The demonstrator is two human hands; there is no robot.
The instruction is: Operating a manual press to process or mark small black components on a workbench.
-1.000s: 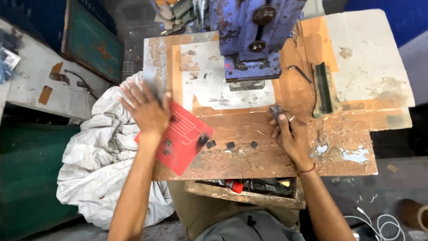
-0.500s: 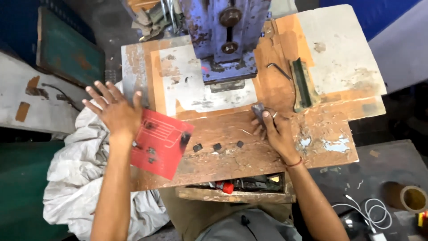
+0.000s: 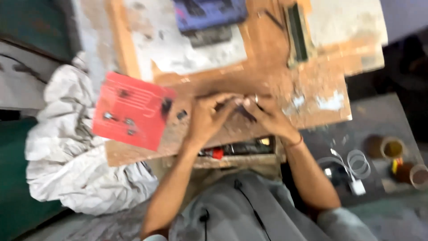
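Near the worktop (image 3: 285, 80) front edge, a small dark part (image 3: 246, 114), blurred and black, is pinched between both hands at centre. Left hand (image 3: 209, 117) is curled, fingers closed on the part; right hand (image 3: 267, 117) likewise closed on it, fingertips meeting the left's. A red card (image 3: 131, 110) w/ small black pieces lies just left, overhanging the edge.

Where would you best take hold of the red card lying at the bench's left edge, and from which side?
Probably by the lower left corner of the red card, coming from the left: that part seems to overhang the wooden bench above the crumpled white sheet, so fingers can pinch under it. Small dark pieces lie on it, so keep it level.
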